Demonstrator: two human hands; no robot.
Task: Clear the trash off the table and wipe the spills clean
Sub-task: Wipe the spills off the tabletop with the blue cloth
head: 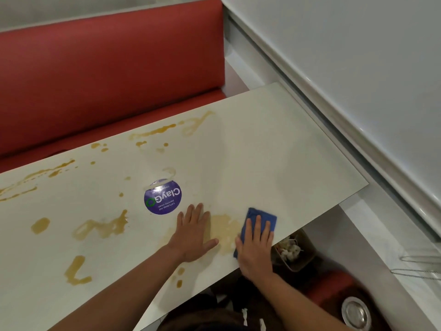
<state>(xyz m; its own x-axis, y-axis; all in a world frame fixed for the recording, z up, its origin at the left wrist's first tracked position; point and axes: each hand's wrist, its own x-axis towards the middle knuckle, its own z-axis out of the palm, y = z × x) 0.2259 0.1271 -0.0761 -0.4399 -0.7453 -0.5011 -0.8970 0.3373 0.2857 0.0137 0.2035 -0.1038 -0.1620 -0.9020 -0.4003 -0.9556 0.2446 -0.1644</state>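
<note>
A white table (pixel 274 149) carries several brown spills. My right hand (pixel 256 247) presses flat on a blue cloth (pixel 265 217) near the table's near right edge, fingers straight. Just left of the cloth lies a smeared brown spill (pixel 224 229). My left hand (pixel 194 232) rests flat on the table beside that smear, fingers spread. More brown streaks and drops lie at the left (pixel 100 229) and along the far edge (pixel 152 133). A round purple sticker (pixel 163 198) sits mid-table.
A red bench seat (pixel 107 68) runs behind the table. A white wall ledge (pixel 358 120) borders the right side. Below the table's edge stands a brown bin (pixel 300 259) holding crumpled trash. A metal floor drain (pixel 355 314) lies at the bottom right.
</note>
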